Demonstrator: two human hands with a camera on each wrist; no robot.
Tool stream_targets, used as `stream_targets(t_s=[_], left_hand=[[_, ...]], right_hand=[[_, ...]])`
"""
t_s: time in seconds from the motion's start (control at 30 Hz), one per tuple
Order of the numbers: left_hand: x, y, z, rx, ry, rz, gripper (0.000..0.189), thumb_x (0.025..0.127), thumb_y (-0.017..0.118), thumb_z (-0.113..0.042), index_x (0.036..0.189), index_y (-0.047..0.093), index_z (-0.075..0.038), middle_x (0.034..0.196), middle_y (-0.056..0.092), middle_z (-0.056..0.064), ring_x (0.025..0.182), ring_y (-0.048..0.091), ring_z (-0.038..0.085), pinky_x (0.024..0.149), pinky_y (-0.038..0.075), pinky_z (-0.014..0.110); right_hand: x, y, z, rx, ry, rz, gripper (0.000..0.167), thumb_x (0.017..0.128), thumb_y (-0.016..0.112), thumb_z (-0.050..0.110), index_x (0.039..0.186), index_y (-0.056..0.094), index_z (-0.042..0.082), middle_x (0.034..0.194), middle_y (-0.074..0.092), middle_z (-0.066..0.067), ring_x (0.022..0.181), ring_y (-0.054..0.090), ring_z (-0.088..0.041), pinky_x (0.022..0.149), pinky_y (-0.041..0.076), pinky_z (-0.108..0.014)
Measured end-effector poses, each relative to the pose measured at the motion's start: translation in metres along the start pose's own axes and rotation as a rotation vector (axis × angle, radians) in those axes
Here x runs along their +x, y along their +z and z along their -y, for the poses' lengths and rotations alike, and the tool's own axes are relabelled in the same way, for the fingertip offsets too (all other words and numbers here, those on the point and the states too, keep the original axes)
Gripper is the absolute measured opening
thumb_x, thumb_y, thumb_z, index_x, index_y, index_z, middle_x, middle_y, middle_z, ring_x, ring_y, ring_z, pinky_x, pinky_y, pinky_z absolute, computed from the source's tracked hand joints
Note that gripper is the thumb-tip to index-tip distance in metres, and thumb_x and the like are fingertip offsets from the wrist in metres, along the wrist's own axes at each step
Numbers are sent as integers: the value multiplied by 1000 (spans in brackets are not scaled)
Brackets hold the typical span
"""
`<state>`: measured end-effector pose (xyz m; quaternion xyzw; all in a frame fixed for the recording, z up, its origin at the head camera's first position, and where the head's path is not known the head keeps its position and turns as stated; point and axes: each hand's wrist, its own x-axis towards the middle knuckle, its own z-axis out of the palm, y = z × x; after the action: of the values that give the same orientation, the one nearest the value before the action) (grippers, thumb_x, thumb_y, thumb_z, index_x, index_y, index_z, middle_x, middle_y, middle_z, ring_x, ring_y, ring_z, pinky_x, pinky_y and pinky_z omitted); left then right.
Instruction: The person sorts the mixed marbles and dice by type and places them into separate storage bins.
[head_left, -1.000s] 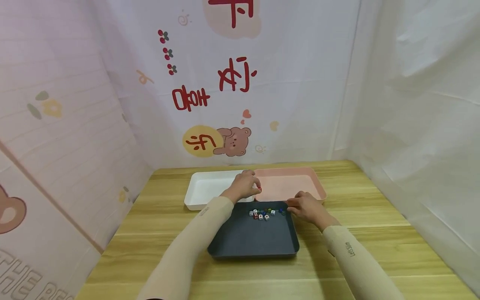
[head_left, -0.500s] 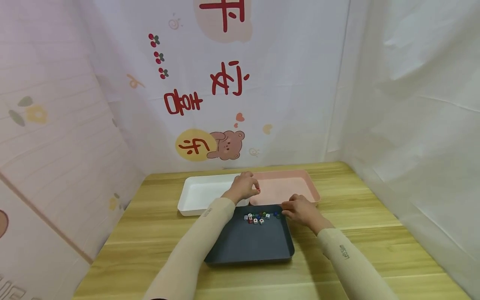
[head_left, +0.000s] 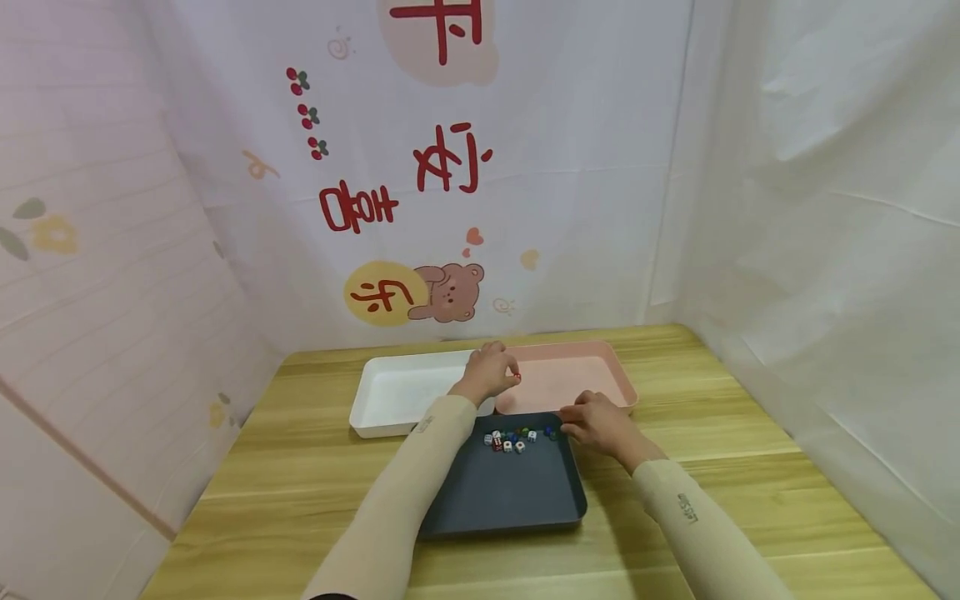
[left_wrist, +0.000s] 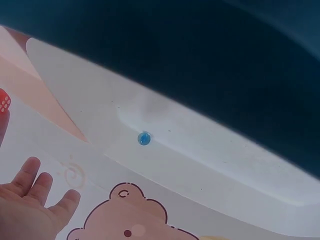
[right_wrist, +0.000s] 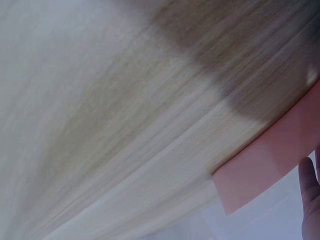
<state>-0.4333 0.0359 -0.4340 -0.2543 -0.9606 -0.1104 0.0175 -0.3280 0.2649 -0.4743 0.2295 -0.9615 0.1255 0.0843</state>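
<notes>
My left hand [head_left: 487, 372] pinches a red die [head_left: 517, 377] between thumb and finger, above the near left part of the pink tray [head_left: 570, 379]. The left wrist view shows the red die [left_wrist: 4, 101] at its left edge, with the other fingers [left_wrist: 64, 207] spread apart below. At the far right corner of the dark tray [head_left: 502, 496], my right hand [head_left: 602, 423] holds the rim. Inside that tray, near its far edge, lie several white dice [head_left: 507, 447], a dark red die [head_left: 497, 443] and several coloured marbles [head_left: 551, 432].
A white tray [head_left: 408, 396] stands left of the pink one, both behind the dark tray. One blue marble [left_wrist: 144, 138] lies in the white tray. The wooden table [head_left: 697, 433] meets a printed cloth backdrop [head_left: 585, 208] on its far side.
The head view has turned slightly, so the scene sits a little further left and lower. Both hands keep nearly the same places, the left one still pinching the red die.
</notes>
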Motion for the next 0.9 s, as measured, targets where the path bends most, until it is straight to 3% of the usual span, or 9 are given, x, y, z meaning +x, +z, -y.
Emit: stream_targets(t_s=[0.2,0.57,0.9], left_hand=[[0,9,1,-34,-36,-17,12,92,73,-32,95,77,-22,138,52,9,132,41,29,107,35,52],[-2,27,3,6,-80,-10,14,92,73,-33,97,78,-22,135,54,7,129,43,27,107,35,53],[0,20,3,35,-84,-27,27,93,71,-35,114,75,-18,136,53,8,129,44,27,106,36,52]], right_hand=[[0,1,2,-6,12,-4,28,94,70,27,115,75,10,102,61,-11,96,59,-33,79,52,-47],[1,3,5,-5,24,-5,28,94,70,28,115,75,10,102,61,-10,96,58,-32,81,51,-47],[0,0,0,6,37,2,29,94,70,29,117,75,11,105,61,-11,100,58,-33,84,51,-48]])
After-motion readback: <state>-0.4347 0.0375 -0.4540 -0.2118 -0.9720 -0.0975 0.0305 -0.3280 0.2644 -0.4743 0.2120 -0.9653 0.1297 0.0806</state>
